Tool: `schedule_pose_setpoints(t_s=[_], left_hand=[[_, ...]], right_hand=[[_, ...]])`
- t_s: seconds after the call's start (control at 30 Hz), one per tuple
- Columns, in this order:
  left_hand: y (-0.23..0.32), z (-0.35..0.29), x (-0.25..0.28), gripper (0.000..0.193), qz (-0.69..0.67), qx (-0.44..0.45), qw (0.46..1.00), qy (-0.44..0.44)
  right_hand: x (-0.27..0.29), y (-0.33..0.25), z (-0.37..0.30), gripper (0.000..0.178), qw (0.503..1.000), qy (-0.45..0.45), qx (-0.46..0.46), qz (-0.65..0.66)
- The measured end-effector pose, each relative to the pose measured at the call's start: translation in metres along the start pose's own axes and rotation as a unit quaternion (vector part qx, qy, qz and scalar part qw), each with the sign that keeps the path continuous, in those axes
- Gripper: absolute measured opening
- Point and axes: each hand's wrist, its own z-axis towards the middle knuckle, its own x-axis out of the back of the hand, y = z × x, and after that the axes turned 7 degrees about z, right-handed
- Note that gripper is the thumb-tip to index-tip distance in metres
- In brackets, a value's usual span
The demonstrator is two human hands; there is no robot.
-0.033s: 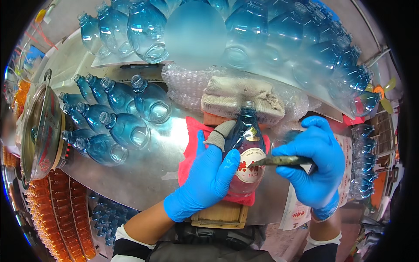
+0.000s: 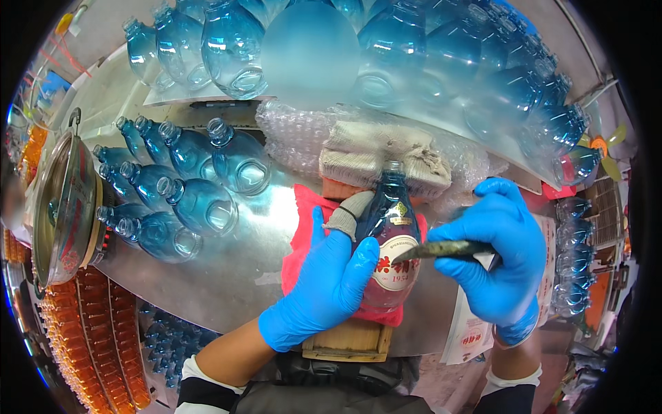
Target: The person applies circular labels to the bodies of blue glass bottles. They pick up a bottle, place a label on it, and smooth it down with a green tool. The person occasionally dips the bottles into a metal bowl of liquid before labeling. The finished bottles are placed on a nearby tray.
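- Head view: labelled bottle (image 2: 387, 231) lay at frame centre, neck toward top edge, long axis nearly vertical, label facing camera.
- Left hand (image 2: 329, 279) gripped the bottle's left side; right hand (image 2: 498, 257) pinched a narrow tool (image 2: 452, 249), tip pointing left over the label.
- Pink showed through lower glass; contents unclear.
- Left of centre: rounded, open-mouthed blue glass bottles (image 2: 203, 207).
- Under bottle: pink cloth (image 2: 298, 241); near neck: folded, ribbed off-white fabric (image 2: 376, 141).
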Motion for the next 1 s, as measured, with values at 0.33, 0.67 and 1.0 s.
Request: schedule_pose_setpoints(t_s=[0.33,0.67,1.0], left_hand=[[-0.004,0.001,0.003,0.051,0.05,-0.017,0.998,-0.018],[0.007,-0.01,0.0,0.062,-0.063,-0.025,0.997,0.031],[0.0,-0.044,0.004,0.07,0.534,-0.161,0.828,0.058]], right_hand=[[-0.006,0.007,0.045,0.026,0.996,-0.067,0.054,0.022],[-0.013,0.001,0.033,0.029,0.998,0.026,0.056,-0.017],[-0.017,-0.021,-0.035,0.032,0.992,0.082,-0.012,-0.097]])
